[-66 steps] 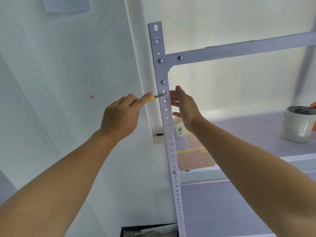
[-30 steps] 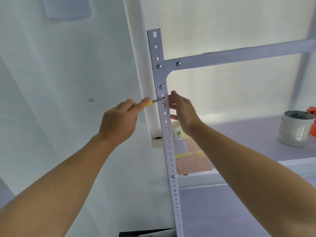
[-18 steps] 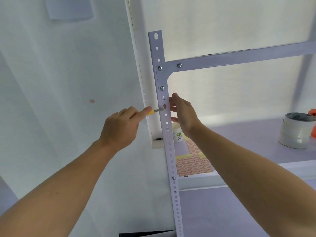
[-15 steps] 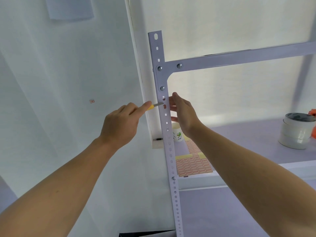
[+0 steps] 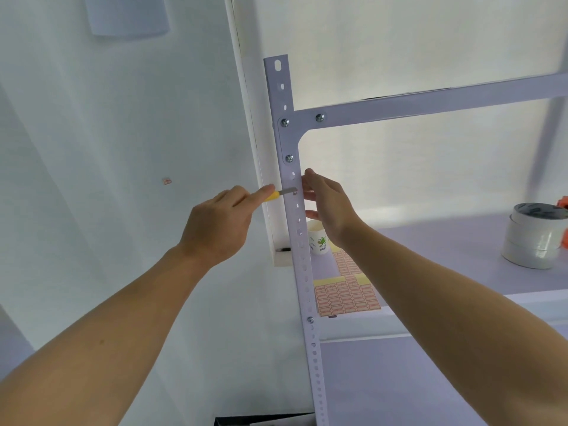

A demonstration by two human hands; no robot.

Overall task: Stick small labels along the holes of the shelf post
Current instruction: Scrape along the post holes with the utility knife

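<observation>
- Holding a yellow-handled tool (image 5: 278, 194), the left grip (image 5: 215, 226) has its fingers curled round the handle, index finger stretched along the top.
- Tool's thin metal tip points right of the left grip and touches the front face of the shelf post (image 5: 287, 139), at a hole just below the lowest bracket screw (image 5: 289, 158).
- Small label (image 5: 294, 192) sits at the tool tip on the post; too small to read, probably half stuck over the hole.
- Right grip (image 5: 329, 207) is released, fingers straight and loose, fingertips (image 5: 308, 174) touching the post's right edge, level with the tool tip.
- Post stands upright between the two grips, its row of holes running down below them.
- Crossbar (image 5: 430, 99) is bolted to the post above both grips.
- Shelf board (image 5: 430, 247) lies below and behind the right grip.
- Paper cup (image 5: 318, 241) stands on the shelf just below the right grip, beside the post.
- Label sheets (image 5: 345, 298) lie flat on the shelf under the right forearm.
- Tape rolls (image 5: 533, 241) are stacked on the shelf, well right of the right grip.
- One stray label (image 5: 166, 181) is on the wall, left of the left grip.
</observation>
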